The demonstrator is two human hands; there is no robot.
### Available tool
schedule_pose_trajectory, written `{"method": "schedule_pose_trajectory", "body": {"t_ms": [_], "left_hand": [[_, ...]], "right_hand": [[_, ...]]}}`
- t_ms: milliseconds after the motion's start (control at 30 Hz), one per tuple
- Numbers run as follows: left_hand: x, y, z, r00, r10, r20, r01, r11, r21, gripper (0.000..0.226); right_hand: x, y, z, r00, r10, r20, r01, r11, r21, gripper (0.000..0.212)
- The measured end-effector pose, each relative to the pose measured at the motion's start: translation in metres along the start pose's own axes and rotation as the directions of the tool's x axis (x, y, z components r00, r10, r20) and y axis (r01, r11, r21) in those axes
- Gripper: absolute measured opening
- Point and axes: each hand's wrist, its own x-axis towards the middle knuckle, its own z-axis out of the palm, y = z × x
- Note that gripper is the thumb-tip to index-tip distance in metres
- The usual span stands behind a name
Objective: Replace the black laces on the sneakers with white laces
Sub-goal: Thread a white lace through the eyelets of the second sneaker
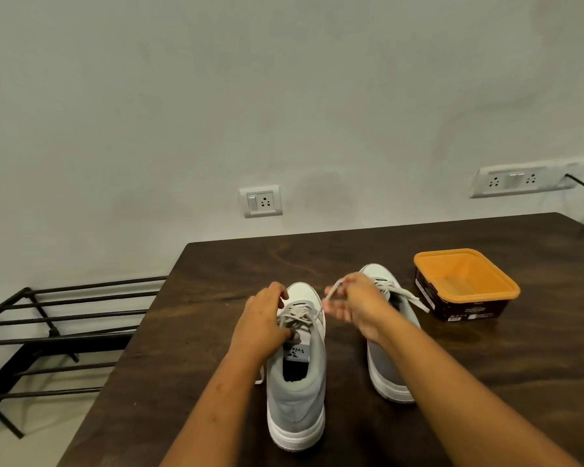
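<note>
On table (pixel 216 332), sneaker (pixel 295 399) lies toe-away; left hand (pixel 262 318) grips its laces (pixel 297 315), right hand (pixel 358 305) seemingly pinches lace end (pixel 332 289).

2 sneakers (pixel 295 392) on table (pixel 182 348); container (pixel 466 284) right.

The dark wooden surface (pixel 216 298) fills the lower right of the frame and carries a grey-and-white sneaker (pixel 297 399) at lower centre, a second sneaker (pixel 383 365) standing apart to its right, and an orange-topped dark container (pixel 466 284) at centre right, near that second sneaker.
</note>
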Motion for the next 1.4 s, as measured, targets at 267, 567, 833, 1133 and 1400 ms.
{"method": "schedule_pose_trajectory", "body": {"t_ms": [267, 567, 833, 1133, 1400], "left_hand": [[-0.002, -0.004, -0.002, 0.969, -0.219, 0.117, 0.231, 0.968, -0.096, 0.038], [-0.005, -0.006, -0.002, 0.960, -0.190, 0.208, 0.252, 0.909, -0.332, 0.020], [-0.010, -0.013, -0.016, 0.954, -0.163, 0.253, 0.256, 0.882, -0.395, 0.015], [-0.004, -0.010, -0.026, 0.980, -0.047, 0.195, 0.048, 0.999, 0.001, 0.046], [-0.011, -0.032, -0.037, 0.983, -0.104, 0.150, 0.106, 0.994, -0.006, 0.039]], "right_hand": [[-0.010, -0.015, -0.007, 0.596, -0.791, -0.141, 0.707, 0.600, -0.376, 0.017], [0.008, 0.022, 0.003, 0.938, -0.207, 0.277, 0.333, 0.325, -0.885, 0.025], [0.014, 0.022, -0.004, 0.963, -0.026, 0.267, 0.265, 0.239, -0.934, 0.014], [0.007, 0.012, -0.014, 0.964, -0.067, 0.258, 0.265, 0.126, -0.956, 0.034], [-0.002, 0.002, -0.024, 0.988, -0.056, 0.144, 0.148, 0.068, -0.987, 0.029]]}}
